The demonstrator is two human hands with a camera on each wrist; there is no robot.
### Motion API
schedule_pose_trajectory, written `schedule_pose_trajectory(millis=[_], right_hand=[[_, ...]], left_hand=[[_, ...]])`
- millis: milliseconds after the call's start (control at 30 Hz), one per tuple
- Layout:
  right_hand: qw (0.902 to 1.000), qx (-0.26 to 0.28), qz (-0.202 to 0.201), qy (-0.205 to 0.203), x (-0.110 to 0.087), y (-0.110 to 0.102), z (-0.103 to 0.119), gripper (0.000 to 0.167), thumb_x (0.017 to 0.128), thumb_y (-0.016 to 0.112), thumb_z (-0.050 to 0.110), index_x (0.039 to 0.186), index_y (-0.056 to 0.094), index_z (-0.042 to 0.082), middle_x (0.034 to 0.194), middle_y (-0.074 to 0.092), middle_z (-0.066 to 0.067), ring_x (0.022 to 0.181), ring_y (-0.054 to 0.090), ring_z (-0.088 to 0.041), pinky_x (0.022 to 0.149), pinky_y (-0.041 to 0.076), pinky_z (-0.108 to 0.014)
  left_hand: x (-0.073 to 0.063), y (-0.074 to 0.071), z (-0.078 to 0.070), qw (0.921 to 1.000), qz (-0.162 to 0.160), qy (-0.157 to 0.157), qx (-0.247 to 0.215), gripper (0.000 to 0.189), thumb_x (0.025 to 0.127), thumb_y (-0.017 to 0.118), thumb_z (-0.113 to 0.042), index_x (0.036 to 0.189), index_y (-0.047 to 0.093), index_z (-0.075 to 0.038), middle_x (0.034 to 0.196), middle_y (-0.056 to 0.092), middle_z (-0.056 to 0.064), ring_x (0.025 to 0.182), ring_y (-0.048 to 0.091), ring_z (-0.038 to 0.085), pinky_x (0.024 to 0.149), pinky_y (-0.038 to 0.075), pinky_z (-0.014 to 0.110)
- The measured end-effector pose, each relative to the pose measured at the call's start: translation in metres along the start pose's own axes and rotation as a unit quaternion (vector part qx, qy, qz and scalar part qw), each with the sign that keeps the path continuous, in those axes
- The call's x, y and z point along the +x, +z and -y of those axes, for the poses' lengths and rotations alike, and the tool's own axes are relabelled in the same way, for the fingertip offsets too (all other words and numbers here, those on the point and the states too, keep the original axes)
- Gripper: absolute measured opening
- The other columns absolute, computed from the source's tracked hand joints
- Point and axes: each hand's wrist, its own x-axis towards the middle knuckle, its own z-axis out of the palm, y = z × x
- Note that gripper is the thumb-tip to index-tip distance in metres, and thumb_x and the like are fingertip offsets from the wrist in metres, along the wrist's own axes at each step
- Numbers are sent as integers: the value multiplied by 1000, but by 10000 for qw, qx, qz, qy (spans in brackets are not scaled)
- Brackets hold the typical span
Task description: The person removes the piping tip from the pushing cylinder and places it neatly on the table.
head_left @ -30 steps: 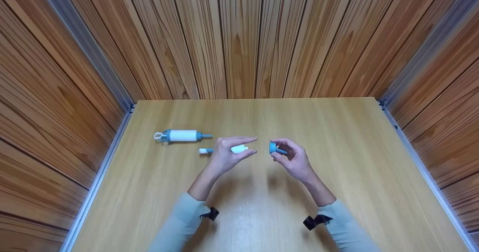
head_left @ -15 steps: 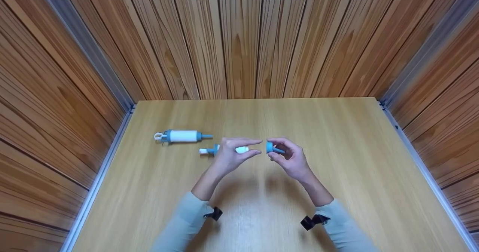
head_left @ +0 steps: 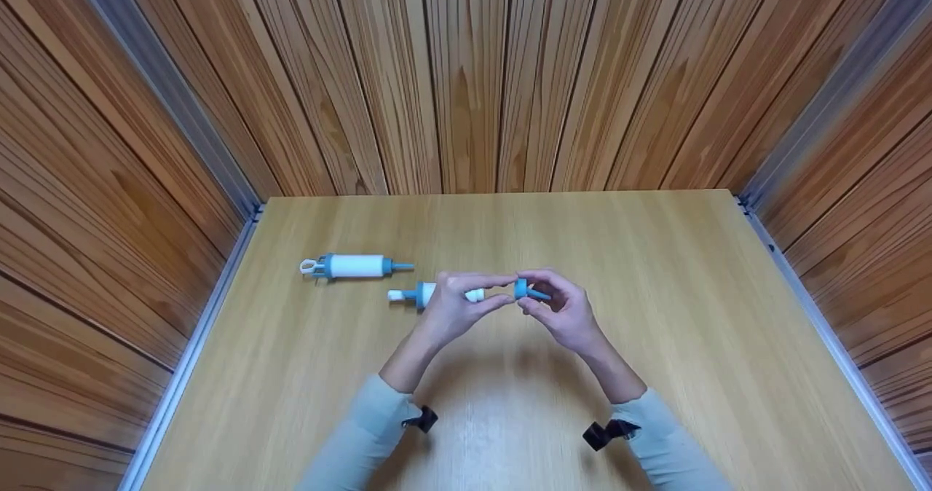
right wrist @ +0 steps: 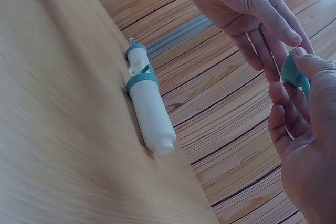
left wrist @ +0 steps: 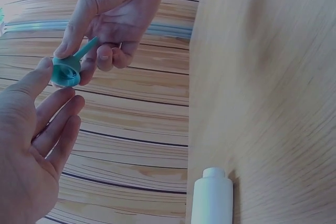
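My right hand (head_left: 575,315) pinches a teal nozzle cap (head_left: 520,288) between thumb and fingers, its thin spout slanting back toward the palm. In the left wrist view, the cap's hollow, ringed opening (left wrist: 65,74) faces my left hand (left wrist: 26,140). That hand's fingers are nearly straight, and its thumb tip comes right up to the cap's rim. Below the left hand, a white syringe-like tube (right wrist: 152,114) with a teal collar lies on its side. The tube's bare, stepped white neck (right wrist: 165,147) shows at one end; the hand covers its middle in the head view.
A similar white tube (head_left: 357,265) with teal ends, a thin teal spout and a white loop handle lies farther back on the left. The wooden table (head_left: 655,258) meets plank walls (head_left: 466,76) at the back and sides. Black cameras (head_left: 597,435) sit on both wrists.
My left hand has moved right and my right hand slightly left with the nozzle cap, so their fingertips now meet around it. More of the lying tube's collar end shows.
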Motion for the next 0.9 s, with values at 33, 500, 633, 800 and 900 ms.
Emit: schedule_pose_trajectory(millis=[33,500,633,800,900], right_hand=[[10000,-11,6,2,0,0,1,43,94,71,-22,137,62,-20,121,76,15,93,71,0,80,64,-16],[10000,-13,41,57,-1,2,-1,42,95,71,-21,137,63,-19,121,78,15,94,73,0,80,65,-16],[10000,-34,64,24,-1,2,-1,43,95,71,-21,137,63,-19,122,77,15,94,73,0,80,64,-16],[9999,-9,86,-57,-1,1,-2,46,93,70,-23,138,61,-20,124,77,14,98,73,-1,83,64,-16],[9999,-23,74,-80,-1,-1,-4,47,92,70,-24,138,61,-20,123,76,14,98,73,-2,84,64,-16]], left_hand=[[0,0,0,10000,7,-17,-5,34,98,87,-16,131,84,-8,126,86,12,118,85,28,103,68,42],[-3,0,2,10000,15,-16,-73,32,99,86,-15,131,84,-8,128,86,11,119,85,29,103,67,39],[-3,0,2,9999,6,66,-98,32,100,86,-16,131,84,-8,127,86,11,118,85,29,103,67,38],[-2,-2,1,9997,9,229,-85,33,99,87,-14,131,84,-8,127,86,12,119,84,29,104,67,38],[-2,-3,1,9996,-20,267,-45,33,98,88,-14,130,85,-9,127,86,11,119,85,28,104,67,38]])
